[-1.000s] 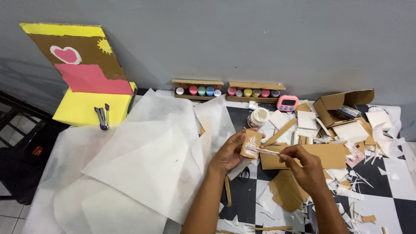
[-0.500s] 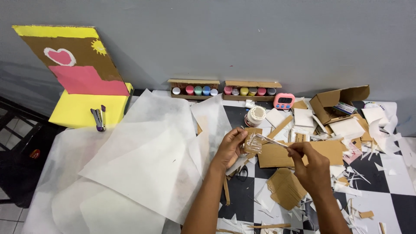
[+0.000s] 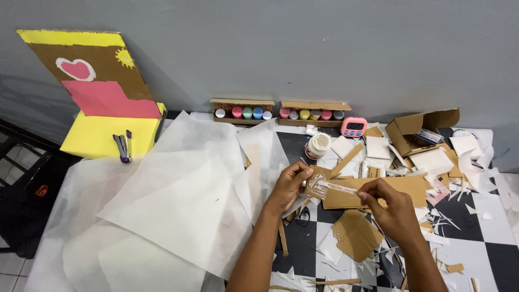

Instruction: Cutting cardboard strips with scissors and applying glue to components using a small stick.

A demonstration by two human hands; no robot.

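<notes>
My left hand grips a small brown cardboard piece above the checkered tabletop. My right hand pinches the end of a strip of clear tape that stretches from the cardboard piece to its fingers. Both hands hover over flat cardboard pieces and paper scraps. A white glue jar stands just beyond my left hand.
Large white paper sheets cover the left side. A painted yellow, pink and brown cardboard model with a stapler stands far left. Two trays of paint pots, a pink timer and an open cardboard box line the wall.
My right hand has pulled away to the right, stretching the tape strip longer from the cardboard piece. The view has shifted slightly.
</notes>
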